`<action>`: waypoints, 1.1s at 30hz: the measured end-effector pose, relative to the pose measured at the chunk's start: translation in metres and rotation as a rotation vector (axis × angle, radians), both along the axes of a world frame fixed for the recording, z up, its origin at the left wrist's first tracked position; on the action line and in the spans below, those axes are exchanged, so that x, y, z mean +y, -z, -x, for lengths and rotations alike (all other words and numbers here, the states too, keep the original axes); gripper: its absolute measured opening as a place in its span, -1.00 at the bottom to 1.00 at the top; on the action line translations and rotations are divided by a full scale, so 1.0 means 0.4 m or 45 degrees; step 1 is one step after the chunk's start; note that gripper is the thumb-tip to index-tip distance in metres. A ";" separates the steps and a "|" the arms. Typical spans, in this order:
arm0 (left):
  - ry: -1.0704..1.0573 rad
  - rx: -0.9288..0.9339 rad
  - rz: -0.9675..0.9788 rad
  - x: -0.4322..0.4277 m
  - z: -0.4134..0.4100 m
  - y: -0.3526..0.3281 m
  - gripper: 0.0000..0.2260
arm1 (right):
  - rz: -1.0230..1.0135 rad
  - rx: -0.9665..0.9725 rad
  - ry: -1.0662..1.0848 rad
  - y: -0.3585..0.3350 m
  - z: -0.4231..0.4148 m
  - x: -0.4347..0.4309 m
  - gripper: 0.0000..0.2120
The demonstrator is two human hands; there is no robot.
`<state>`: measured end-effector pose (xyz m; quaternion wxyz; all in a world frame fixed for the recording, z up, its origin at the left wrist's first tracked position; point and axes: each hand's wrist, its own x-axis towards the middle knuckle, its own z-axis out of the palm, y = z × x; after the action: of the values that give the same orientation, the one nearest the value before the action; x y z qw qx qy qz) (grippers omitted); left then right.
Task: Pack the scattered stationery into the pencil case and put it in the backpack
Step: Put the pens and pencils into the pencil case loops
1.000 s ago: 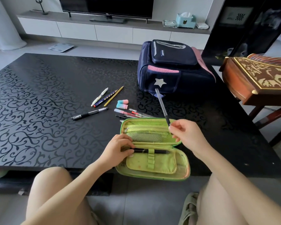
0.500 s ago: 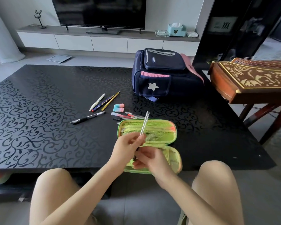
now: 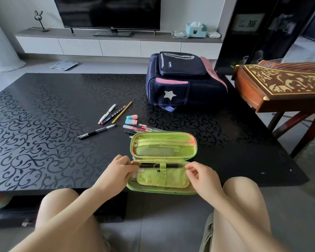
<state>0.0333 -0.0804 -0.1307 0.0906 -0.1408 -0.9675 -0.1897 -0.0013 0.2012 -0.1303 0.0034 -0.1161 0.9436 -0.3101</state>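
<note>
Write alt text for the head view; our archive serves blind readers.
Two hands, left hand and right hand, hold an open green pencil case with a dark pen inside. Pens and erasers lie beyond it, near a navy backpack.

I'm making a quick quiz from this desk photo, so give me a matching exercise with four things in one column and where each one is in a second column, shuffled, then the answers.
Things:
1. backpack
2. black pen
3. eraser
4. pencil case

Places:
A. alone on the table, left of the pink pens
B. open at the near table edge, between both hands
C. far side of the table, star patch facing the person
D. between the yellow pencil and the pink pens

Pairs: 1-C, 2-A, 3-D, 4-B
</note>
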 end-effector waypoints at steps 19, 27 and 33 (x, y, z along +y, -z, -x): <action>0.191 -0.129 0.033 0.051 0.063 0.000 -0.68 | -0.115 0.377 0.004 0.057 0.049 -0.045 -0.90; 0.008 -0.170 -0.131 0.160 0.054 0.046 -0.62 | -0.082 0.410 -0.009 0.069 0.057 -0.034 -0.90; -0.026 -0.387 -0.525 0.172 0.046 0.007 -0.63 | -0.095 0.322 -0.009 0.038 0.085 -0.048 -0.93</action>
<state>0.0149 -0.0116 -0.1335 -0.0271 -0.0796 -0.9123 -0.4009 -0.0355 0.1821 -0.1453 -0.1101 -0.1572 0.9470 -0.2578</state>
